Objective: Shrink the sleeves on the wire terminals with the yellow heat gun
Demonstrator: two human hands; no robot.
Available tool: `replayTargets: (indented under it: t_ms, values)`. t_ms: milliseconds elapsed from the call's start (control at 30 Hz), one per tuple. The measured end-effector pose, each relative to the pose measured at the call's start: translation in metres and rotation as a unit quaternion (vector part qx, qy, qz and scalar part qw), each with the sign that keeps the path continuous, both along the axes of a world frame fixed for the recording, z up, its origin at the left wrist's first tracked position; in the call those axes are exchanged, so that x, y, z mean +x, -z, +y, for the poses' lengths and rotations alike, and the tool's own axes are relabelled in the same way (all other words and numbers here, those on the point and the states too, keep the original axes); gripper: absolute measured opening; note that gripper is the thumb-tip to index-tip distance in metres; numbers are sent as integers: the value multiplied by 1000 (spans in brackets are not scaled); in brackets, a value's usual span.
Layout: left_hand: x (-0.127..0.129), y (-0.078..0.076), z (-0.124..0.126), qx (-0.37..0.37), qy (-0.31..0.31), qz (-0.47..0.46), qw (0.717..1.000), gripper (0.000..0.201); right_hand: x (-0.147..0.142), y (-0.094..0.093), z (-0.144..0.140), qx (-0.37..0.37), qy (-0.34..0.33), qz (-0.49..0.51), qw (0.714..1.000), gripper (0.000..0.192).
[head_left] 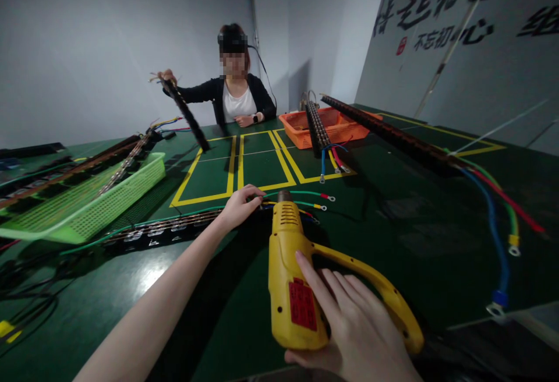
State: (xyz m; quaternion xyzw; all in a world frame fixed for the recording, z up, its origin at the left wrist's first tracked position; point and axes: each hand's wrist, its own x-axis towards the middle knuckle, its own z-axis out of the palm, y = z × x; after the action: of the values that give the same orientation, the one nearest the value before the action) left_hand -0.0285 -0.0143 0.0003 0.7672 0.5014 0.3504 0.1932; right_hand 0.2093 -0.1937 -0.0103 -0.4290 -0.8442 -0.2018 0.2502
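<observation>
My right hand (358, 318) is closed around a yellow heat gun (286, 265) with a red label on its side. The gun's metal nozzle (283, 196) points away from me, towards a bundle of wires. My left hand (242, 204) grips those wires (301, 204) where they leave a long black strip (170, 227) lying on the table. Green, yellow, red and blue wires are among them, and ring terminals (324, 208) cap their ends. A long green wire (131, 232) runs beside the strip. My left fingertips partly hide the wires.
A green basket (144, 175) with strips across it stands at left. An orange basket (301, 137) bears more strips at the back. One strip with loose wires (491, 213) reaches in from the right. Across the table, a person (240, 99) holds up another black strip (187, 117).
</observation>
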Motion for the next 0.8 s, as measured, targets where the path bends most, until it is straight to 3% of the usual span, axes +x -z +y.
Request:
replayTargets:
  t_ms: [267, 533, 800]
  values:
    - [-8, 4, -1, 40, -96, 46, 993, 25, 21, 1, 11, 38, 58, -28, 997, 109]
    - [12, 8, -12, 116, -185, 125, 968, 20, 26, 5, 14, 33, 69, -41, 996, 109]
    - [13, 12, -11, 123, -202, 154, 959, 21, -3, 2, 10, 9, 38, -5, 999, 112]
